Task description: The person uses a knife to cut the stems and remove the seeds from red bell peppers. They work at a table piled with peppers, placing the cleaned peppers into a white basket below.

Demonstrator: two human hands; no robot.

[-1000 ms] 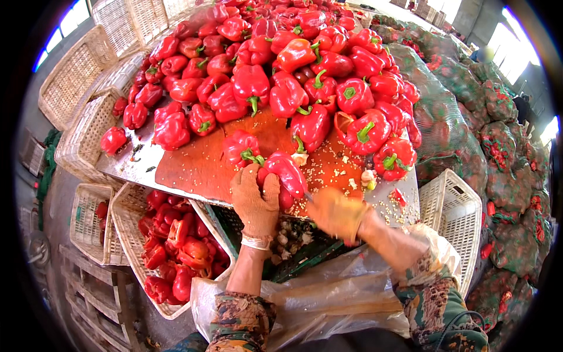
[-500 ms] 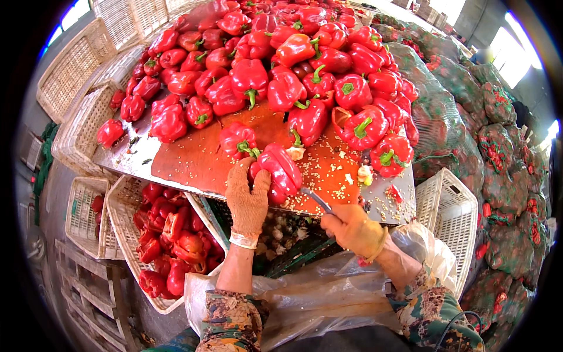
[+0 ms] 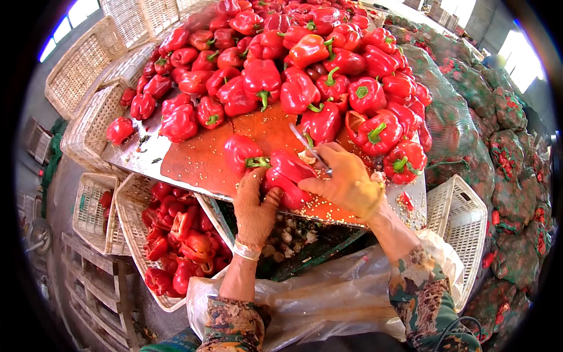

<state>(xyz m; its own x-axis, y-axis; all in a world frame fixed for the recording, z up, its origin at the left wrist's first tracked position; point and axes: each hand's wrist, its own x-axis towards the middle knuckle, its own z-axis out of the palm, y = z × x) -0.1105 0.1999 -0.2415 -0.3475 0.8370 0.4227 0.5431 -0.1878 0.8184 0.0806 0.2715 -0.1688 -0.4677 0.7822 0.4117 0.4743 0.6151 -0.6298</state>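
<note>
A red bell pepper [image 3: 291,174] rests near the table's front edge, gripped by my left hand [image 3: 255,202] in an orange-brown work glove. My right hand [image 3: 347,179], in a yellowish glove, is closed around a small knife [image 3: 309,145]. Its blade points up and to the left, beyond the held pepper. My right thumb reaches the pepper's right side. Another red pepper [image 3: 240,154] lies just beyond my left hand, a green stem between the two. Pale seeds litter the orange board [image 3: 196,164] beneath, and the fingers' undersides are hidden.
Whole red peppers [image 3: 264,76] are heaped across the table's far side. Below left, a white crate [image 3: 138,258] holds cut peppers; another crate [image 3: 466,234] stands at right. Stuffed net sacks [image 3: 510,193] are stacked along the right. Scraps lie in a bin [image 3: 287,237] below the edge.
My right hand has moved up and inward, from beside the pepper to over its right side. The blade has swung from the pepper to point away up-left. My left hand keeps its grip.
</note>
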